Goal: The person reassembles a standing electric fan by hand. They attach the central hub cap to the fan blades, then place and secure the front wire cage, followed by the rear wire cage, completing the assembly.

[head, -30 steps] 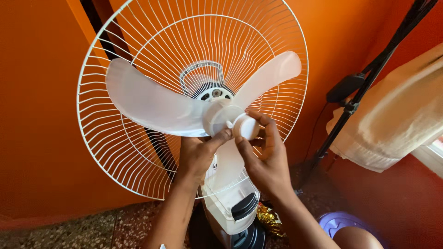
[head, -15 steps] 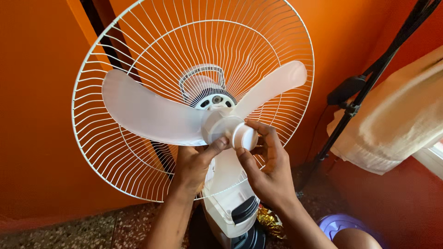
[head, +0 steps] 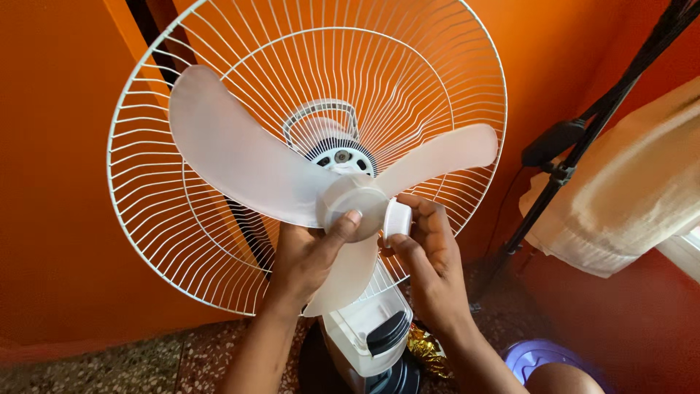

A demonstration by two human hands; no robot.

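Observation:
A white fan stands before me with its rear wire guard [head: 182, 241] in place and no front guard. The translucent three-blade propeller [head: 240, 160] is off the motor [head: 339, 157], tilted toward me. My left hand [head: 306, 255] grips it at the hub [head: 350, 204], thumb on the hub's face. My right hand [head: 430, 248] holds a small round white cap [head: 397, 217] just right of the hub.
The fan's white base with a black knob [head: 379, 332] stands below on a speckled floor [head: 109, 368]. Orange walls surround it. A black tripod stand [head: 583, 131] and a cream cloth [head: 627, 204] are at right. A purple object [head: 539, 357] lies bottom right.
The cap has come off the hub into my right hand. The propeller has slid forward off the motor and turned, and the view has shifted slightly.

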